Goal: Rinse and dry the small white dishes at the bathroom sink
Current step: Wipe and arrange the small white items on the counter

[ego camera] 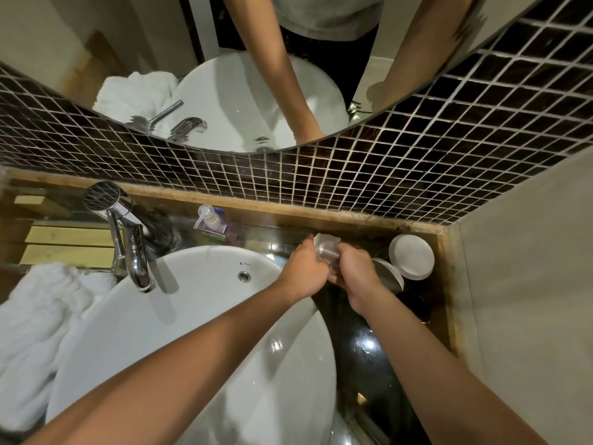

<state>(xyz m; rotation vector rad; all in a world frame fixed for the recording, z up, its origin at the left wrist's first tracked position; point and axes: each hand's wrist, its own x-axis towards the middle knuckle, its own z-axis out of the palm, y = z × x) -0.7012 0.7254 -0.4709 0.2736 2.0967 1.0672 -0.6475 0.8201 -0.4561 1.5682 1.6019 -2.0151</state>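
The sink (192,332) sits dry beside the dark table (369,348), where white dishes (411,256) lean against the corner, probably draining. Left hand (305,274) and right hand (356,274) grip a blurred small object (325,245), fingers closed around it, apparently wiping.

A pump soap bottle (210,220) stands behind the basin, a hairdryer (106,195) farther left, beneath the mirror (224,43).

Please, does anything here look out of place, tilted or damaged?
Yes. One small white dish leans on its edge in the right corner of the counter, not lying flat, so it might slip. Both hands, left hand and right hand, hold something whitish there; it is blurred. I see no spill.
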